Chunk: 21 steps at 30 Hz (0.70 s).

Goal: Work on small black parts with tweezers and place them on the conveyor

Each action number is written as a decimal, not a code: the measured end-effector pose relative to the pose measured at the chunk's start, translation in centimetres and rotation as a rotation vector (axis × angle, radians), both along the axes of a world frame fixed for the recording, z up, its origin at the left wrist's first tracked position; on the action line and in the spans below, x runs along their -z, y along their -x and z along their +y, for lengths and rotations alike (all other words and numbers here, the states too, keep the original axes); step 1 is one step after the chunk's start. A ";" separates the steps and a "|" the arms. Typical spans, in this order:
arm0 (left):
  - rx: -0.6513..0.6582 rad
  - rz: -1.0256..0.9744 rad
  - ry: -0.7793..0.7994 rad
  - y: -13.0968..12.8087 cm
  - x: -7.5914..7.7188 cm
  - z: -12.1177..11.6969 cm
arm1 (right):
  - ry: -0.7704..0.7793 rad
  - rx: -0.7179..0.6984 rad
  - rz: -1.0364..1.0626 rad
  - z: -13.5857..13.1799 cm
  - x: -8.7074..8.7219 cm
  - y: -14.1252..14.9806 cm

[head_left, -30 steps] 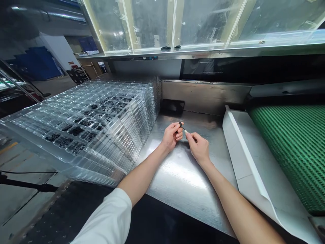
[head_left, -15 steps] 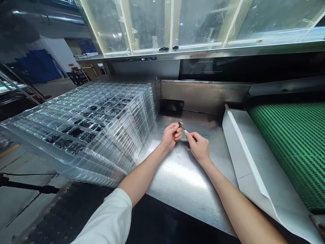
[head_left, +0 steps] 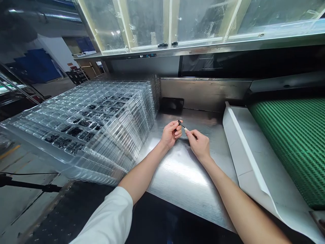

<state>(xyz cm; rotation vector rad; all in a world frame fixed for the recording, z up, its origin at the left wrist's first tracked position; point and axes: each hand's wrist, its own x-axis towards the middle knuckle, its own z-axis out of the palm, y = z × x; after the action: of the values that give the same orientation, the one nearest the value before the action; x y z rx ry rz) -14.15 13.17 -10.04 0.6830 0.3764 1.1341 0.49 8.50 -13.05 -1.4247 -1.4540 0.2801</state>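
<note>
The small black part (head_left: 179, 122) sits pinched in the left hand (head_left: 170, 134) above the shiny steel bench (head_left: 181, 193); the right hand (head_left: 200, 144) grips a slim, dark-tipped pale tool (head_left: 186, 129) at it, poses scarcely changed. Stacked clear plastic trays (head_left: 143, 113) stand left, a textured green belt (head_left: 291, 135) right.

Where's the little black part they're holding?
In the head view, the little black part is near the middle, held by the left hand, beside the tool in the right hand.

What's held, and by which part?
The left hand pinches a small black part, spot unclear; the right hand holds a thin tool by its pale section.
</note>
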 end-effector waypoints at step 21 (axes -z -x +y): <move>0.015 -0.002 -0.013 0.1 0.1 0.0 | -0.057 0.003 -0.082 -0.1 -0.1 -0.1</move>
<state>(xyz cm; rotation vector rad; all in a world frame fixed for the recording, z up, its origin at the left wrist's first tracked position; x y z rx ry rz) -14.21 13.17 -10.17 0.6948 0.3623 1.1241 0.54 8.39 -12.99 -1.4059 -1.5144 0.1791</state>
